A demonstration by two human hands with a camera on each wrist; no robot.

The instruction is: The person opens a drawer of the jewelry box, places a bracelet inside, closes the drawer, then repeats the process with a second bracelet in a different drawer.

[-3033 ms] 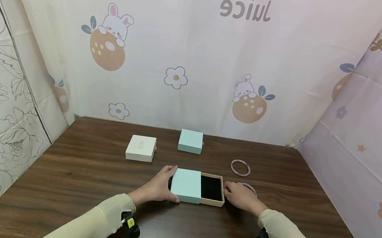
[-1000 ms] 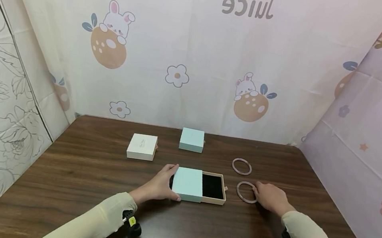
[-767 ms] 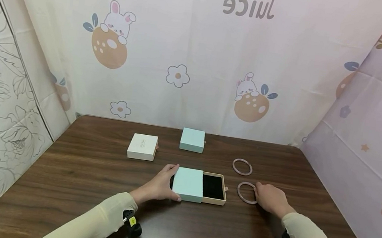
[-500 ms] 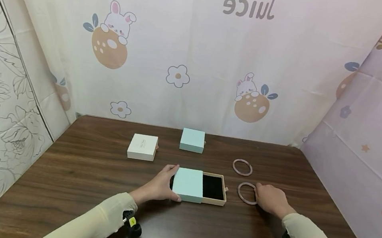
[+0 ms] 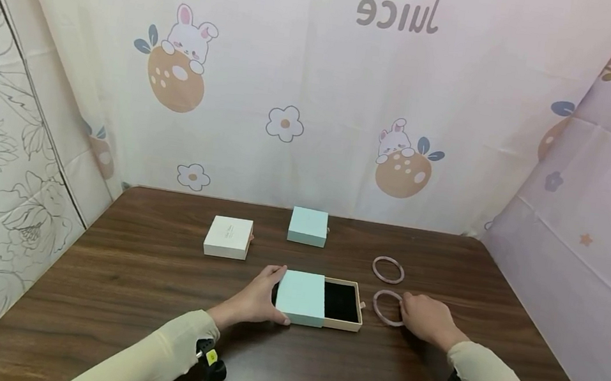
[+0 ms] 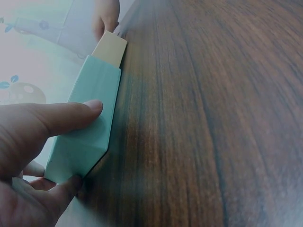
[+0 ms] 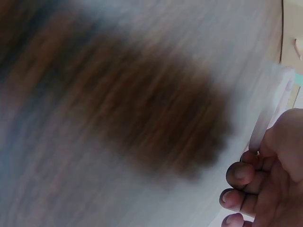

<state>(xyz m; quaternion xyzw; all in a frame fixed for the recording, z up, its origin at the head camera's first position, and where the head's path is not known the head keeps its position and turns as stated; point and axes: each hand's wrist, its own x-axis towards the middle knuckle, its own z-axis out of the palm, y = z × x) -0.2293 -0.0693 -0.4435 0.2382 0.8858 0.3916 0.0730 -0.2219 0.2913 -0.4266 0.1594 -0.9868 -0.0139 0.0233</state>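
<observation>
My left hand (image 5: 253, 300) grips the left end of a mint-green drawer box (image 5: 300, 298). In the left wrist view the thumb presses the long side of the box (image 6: 94, 90), with other fingers around its end. A cream inner drawer (image 5: 359, 308) with a black lining sticks out on the right, a small tab at its end. Just right of the drawer, my right hand (image 5: 430, 319) pinches the right side of a pale pinkish bangle (image 5: 375, 309). The right wrist view shows that bangle (image 7: 262, 126) between thumb and finger, rising off the table.
A second bangle (image 5: 374, 268) lies behind the held one. At the back of the brown wooden table (image 5: 138, 271) stand a white box (image 5: 227, 238) and a smaller mint-green box (image 5: 308, 226). Patterned curtains (image 5: 319, 89) hang behind the table and at both sides.
My right hand moved from the drawer's end to the bangle, took hold of it, then shifted slightly left with it. My left hand stays on the box.
</observation>
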